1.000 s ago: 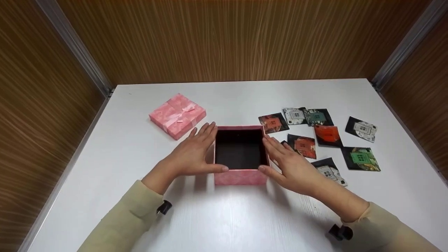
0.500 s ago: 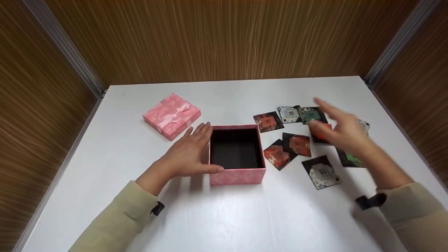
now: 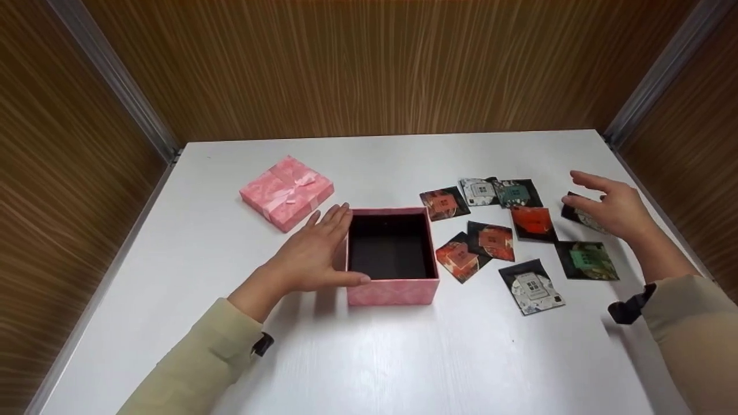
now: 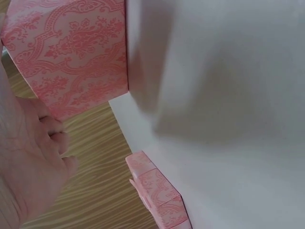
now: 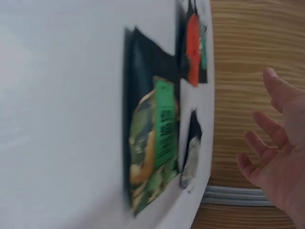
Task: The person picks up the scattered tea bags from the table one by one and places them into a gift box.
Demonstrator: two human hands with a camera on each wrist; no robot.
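Observation:
In the head view, an open-topped pink box (image 3: 392,292) with a dark inside stands upright on the white table. My left hand (image 3: 311,253) rests against its left side with straight fingers, the thumb lying along the near left corner of the rim. My right hand (image 3: 620,207) hovers over a white-and-black sachet (image 3: 585,220) at the far right and partly hides it. Its fingers are spread apart and hold nothing, as the right wrist view also shows. Closer to me than that sachet lies a green-labelled sachet (image 5: 164,124).
The pink lid (image 3: 286,193) with a ribbon bow lies behind and left of the box. Several flat sachets lie right of it, among them an orange one (image 3: 533,223), a teal one (image 3: 518,193) and a white one (image 3: 533,288). Wood-patterned panels (image 3: 369,69) enclose the table.
My right hand has left the box's right side and moved right, across the sachets, to the far-right white-and-black one. The left hand has stayed at the box.

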